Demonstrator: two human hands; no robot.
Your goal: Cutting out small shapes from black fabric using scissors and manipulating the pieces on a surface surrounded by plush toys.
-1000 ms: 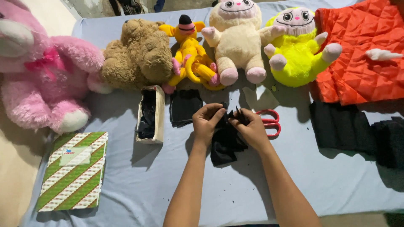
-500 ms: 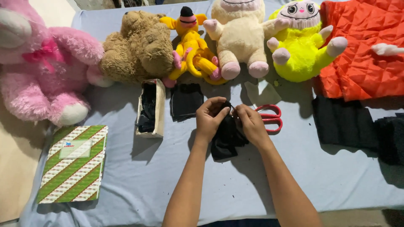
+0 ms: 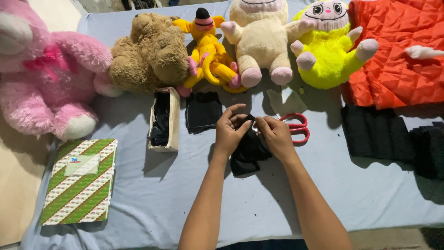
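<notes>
Still pinching black cloth (image 3: 247,150), left hand (image 3: 229,132) and right hand (image 3: 276,135) grips closed, barely shifted, red scissors (image 3: 296,128) beside.

A pale blue cloth (image 3: 138,194) covers the tabletop (image 3: 379,203). At 9 o'clock lies a tan floor (image 3: 18,185). Bright light makes dark shadows under things.

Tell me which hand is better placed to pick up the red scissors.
Right. The right hand rests on the black cloth directly beside the red scissors, nearly touching the handles. The left hand sits on the far side of the cloth and would likely have to cross over.
</notes>
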